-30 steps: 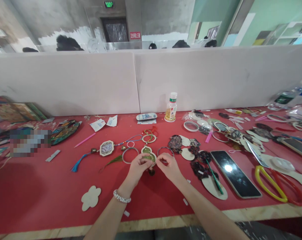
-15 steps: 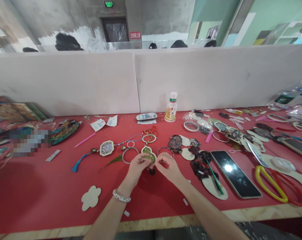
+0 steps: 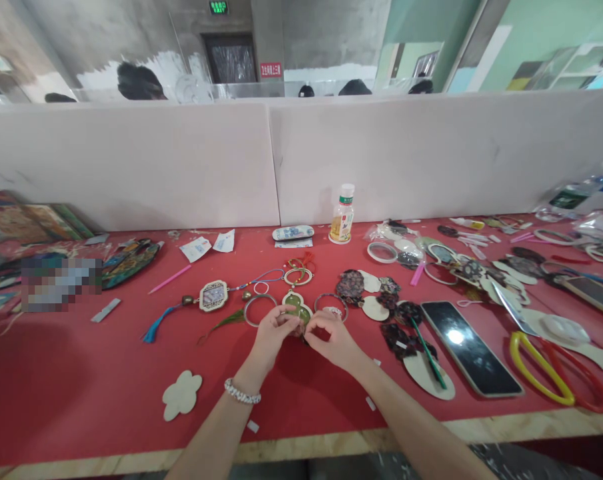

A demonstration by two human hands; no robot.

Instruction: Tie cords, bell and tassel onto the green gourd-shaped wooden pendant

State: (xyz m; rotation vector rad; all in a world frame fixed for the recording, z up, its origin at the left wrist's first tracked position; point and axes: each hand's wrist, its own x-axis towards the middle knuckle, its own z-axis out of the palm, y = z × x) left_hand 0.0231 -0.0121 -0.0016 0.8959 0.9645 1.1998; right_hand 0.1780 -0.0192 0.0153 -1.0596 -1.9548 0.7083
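Observation:
A gourd-shaped pendant (image 3: 300,308) with a pale rim and green inside lies at the middle of the red table. My left hand (image 3: 276,333) is closed at its lower left, fingertips on its lower part. Close to its lower right edge, my right hand (image 3: 332,337) has thumb and forefinger pinched; what they hold is too small to name. Round rings (image 3: 260,311) lie beside both hands. Above the pendant is a wooden ring (image 3: 298,277) with red cord. To the left rests an octagonal pendant (image 3: 214,295) with a blue tassel.
A phone (image 3: 471,348) and scissors (image 3: 541,373) with yellow and red handles lie at the right. Dark patterned pieces (image 3: 350,285) are nearer. A small bottle (image 3: 342,215) stands before the white partition (image 3: 181,167). A flower-shaped piece (image 3: 182,395) lies at front left.
My right hand has moved slightly left and down, closer to my left hand. The dark bead seen below the pendant is now mostly covered by the fingers.

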